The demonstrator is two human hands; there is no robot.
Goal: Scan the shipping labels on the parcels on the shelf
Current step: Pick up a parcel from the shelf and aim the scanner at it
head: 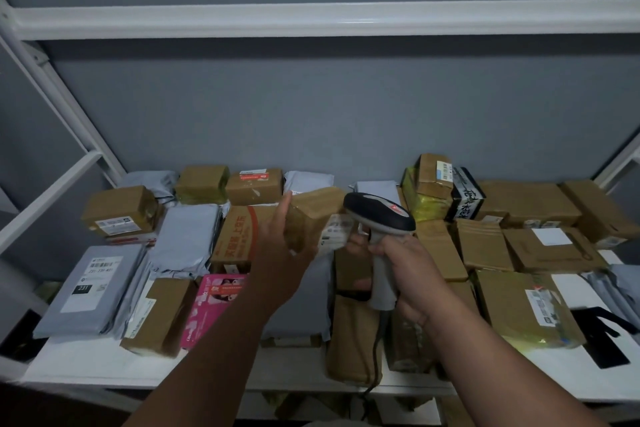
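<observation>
1. The left hand (284,246) grips a small brown cardboard parcel (313,218) and holds it up off the pile, tilted, thumb up along its near edge.
2. The white shipping label (335,230) is on the parcel's right-facing side, just beside the scanner's nose. The print is too blurry to read.
3. The right hand (398,265) is wrapped around the grey handle of a barcode scanner (379,215), whose dark head points left at that label. Its cable hangs down past the shelf edge.
4. The white shelf (86,362) below is packed with parcels: brown boxes, grey poly mailers and a pink box (213,305) near the front.
5. At far left lies a grey mailer (91,288) with its label facing up, well apart from both hands.
</observation>
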